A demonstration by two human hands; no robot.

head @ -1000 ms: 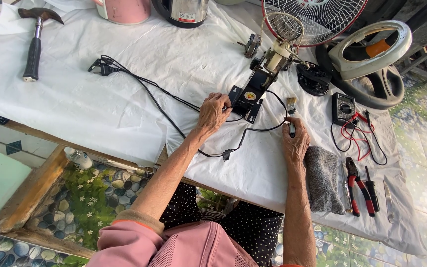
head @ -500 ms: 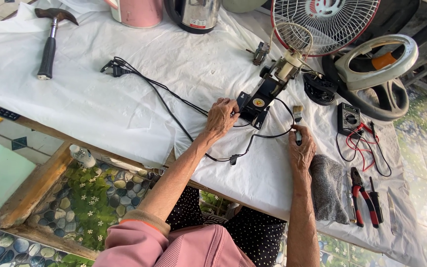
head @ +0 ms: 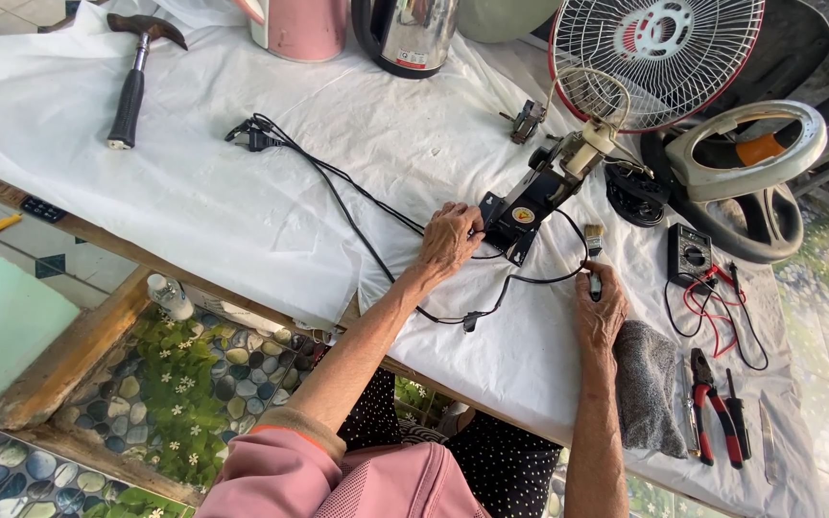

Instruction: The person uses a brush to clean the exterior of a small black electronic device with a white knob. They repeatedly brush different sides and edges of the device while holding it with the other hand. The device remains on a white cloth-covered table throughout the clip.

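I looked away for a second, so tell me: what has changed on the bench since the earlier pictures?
Hardly anything. The left hand stays on the black fan motor base, and the right hand still grips the small paintbrush beside it. Only the camera view drifted. The hammer, multimeter and pliers lie where they were.

Left arm: reaches up from the pink sleeve at 6 o'clock toward 1 o'clock, forearm bare and nearly straight.
Left hand [head: 448, 238]: palm down, knuckles up, fingers curled forward and pressed down at their tips, thumb tucked on the near side.
Right arm: runs almost straight up from the bottom edge toward 12 o'clock, bare along the whole visible length.
Right hand [head: 599, 312]: at 3 o'clock from the left hand and well apart from it, back of the hand up, fingers closed in a loose fist with the thumb on top.
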